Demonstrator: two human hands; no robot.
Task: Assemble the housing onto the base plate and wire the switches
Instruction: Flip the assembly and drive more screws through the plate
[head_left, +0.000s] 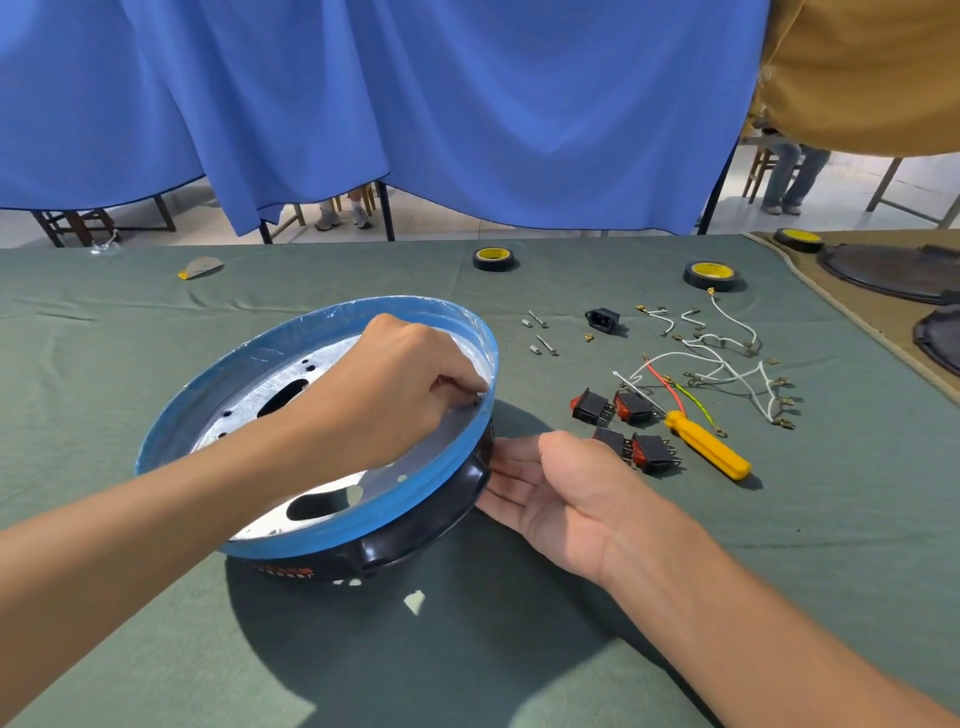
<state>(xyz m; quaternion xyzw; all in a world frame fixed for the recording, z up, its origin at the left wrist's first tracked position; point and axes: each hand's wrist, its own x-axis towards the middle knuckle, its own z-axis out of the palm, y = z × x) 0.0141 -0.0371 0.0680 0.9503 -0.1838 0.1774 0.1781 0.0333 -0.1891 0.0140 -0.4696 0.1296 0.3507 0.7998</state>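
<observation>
Desk (779, 519), covered in grey-green cloth. On it:
- round blue-rimmed metal housing (415, 304) on a black base, left of centre
- four black rocker switches with red buttons (635, 406)
- yellow-handled screwdriver (709, 444), just beside the switches
- loose white, red and yellow-green wires (719, 358)
- black power socket (602, 318)
- small metal screws (545, 344)
- two black tape rolls (493, 259) (710, 274) at the far edge
- tan mat (883, 322), right

Black housing (415, 540) tilted on green cloth (779, 545), blue-filmed silver base plate (332, 307) sitting on top, holes showing. Four black rocker switches (589, 405), red buttons, loose just right. White, red, yellow-green wire leads (727, 364) tangled beyond.
</observation>
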